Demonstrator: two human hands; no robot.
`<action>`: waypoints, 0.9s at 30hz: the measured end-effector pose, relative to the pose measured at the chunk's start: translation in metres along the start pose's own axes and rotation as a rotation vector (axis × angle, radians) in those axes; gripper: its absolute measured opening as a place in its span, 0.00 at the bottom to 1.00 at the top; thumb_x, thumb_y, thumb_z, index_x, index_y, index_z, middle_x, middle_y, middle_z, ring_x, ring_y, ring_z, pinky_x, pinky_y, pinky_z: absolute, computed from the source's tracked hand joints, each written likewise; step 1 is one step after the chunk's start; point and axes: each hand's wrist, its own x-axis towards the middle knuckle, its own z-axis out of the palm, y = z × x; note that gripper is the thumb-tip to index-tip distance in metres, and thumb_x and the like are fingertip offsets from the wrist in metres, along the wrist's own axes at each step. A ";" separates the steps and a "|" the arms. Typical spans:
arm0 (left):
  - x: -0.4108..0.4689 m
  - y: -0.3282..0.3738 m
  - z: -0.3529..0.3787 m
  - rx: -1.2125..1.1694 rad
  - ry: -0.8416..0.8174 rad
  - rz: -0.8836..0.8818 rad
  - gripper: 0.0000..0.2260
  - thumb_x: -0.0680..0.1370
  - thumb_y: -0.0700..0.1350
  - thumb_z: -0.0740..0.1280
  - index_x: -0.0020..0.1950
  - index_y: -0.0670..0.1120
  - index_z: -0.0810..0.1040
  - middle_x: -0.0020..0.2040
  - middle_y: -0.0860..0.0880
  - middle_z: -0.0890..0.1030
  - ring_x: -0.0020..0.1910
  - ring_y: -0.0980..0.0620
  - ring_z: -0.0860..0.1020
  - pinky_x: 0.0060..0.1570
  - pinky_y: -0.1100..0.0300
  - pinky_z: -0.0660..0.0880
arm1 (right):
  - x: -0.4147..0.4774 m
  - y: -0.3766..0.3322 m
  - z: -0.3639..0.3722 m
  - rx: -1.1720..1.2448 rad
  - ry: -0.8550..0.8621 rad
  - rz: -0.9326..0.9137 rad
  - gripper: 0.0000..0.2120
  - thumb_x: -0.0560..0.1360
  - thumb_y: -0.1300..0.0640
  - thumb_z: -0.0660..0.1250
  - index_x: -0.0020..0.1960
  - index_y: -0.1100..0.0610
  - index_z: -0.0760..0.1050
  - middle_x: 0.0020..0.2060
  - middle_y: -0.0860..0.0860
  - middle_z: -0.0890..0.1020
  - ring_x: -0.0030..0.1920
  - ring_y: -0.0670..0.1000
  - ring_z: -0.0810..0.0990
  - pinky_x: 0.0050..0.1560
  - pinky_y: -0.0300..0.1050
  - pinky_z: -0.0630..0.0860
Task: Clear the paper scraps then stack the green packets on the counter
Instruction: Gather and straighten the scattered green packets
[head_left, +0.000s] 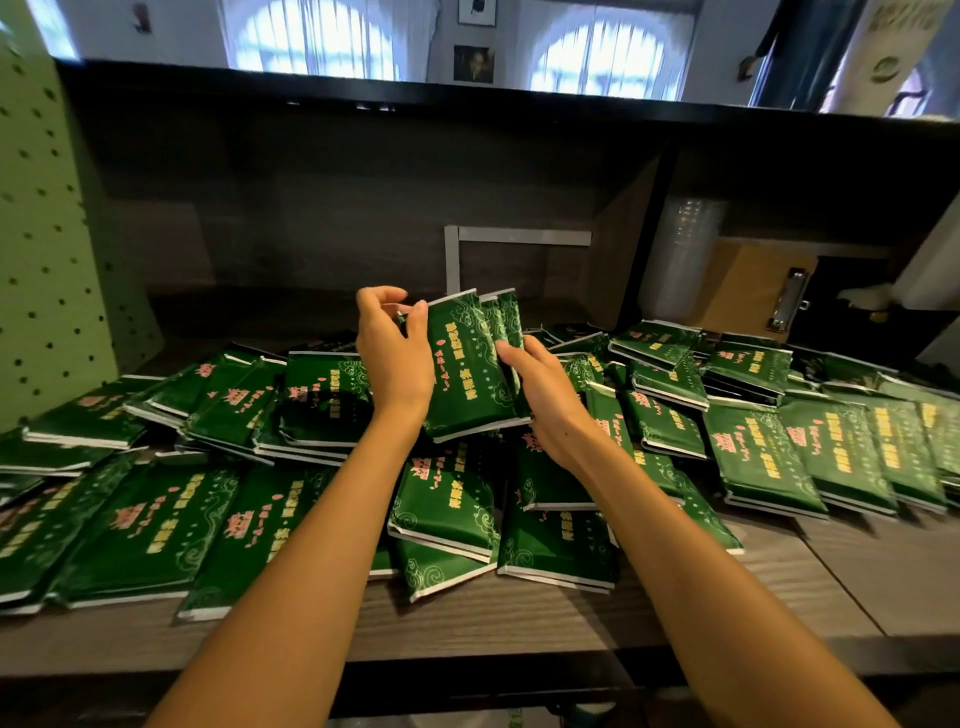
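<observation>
Because the held green packets (467, 364) look light, flat and glossy, judge them pliable and liable to slide on one another; take hold along the long edges. They stand tilted upright above the loose packets (156, 519) strewn across the bench (571, 618). The left hand (395, 358) pinches the upper left edge, fingers curled. The right hand (543, 395) grips the right edge, palm turned inward. Both forearms reach toward the far side.
</observation>
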 end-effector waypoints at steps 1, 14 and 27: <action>0.000 0.000 0.001 -0.008 -0.001 -0.003 0.09 0.79 0.41 0.63 0.58 0.42 0.69 0.42 0.58 0.70 0.41 0.61 0.71 0.44 0.64 0.71 | -0.002 0.000 0.002 -0.006 -0.015 0.009 0.35 0.74 0.42 0.65 0.75 0.54 0.56 0.73 0.48 0.64 0.73 0.52 0.62 0.72 0.53 0.61; 0.008 0.003 -0.007 0.021 -0.149 -0.076 0.10 0.80 0.36 0.57 0.61 0.42 0.68 0.53 0.48 0.73 0.50 0.53 0.75 0.51 0.59 0.75 | 0.001 -0.005 -0.007 -0.126 0.059 -0.052 0.40 0.62 0.47 0.75 0.69 0.58 0.65 0.65 0.54 0.75 0.63 0.56 0.75 0.64 0.58 0.72; 0.008 0.009 -0.035 0.786 -1.019 -0.354 0.19 0.71 0.43 0.74 0.59 0.42 0.74 0.43 0.49 0.76 0.42 0.52 0.77 0.45 0.59 0.75 | 0.010 -0.004 -0.025 -0.106 0.262 -0.057 0.40 0.73 0.52 0.70 0.77 0.56 0.51 0.75 0.51 0.61 0.73 0.53 0.61 0.70 0.53 0.61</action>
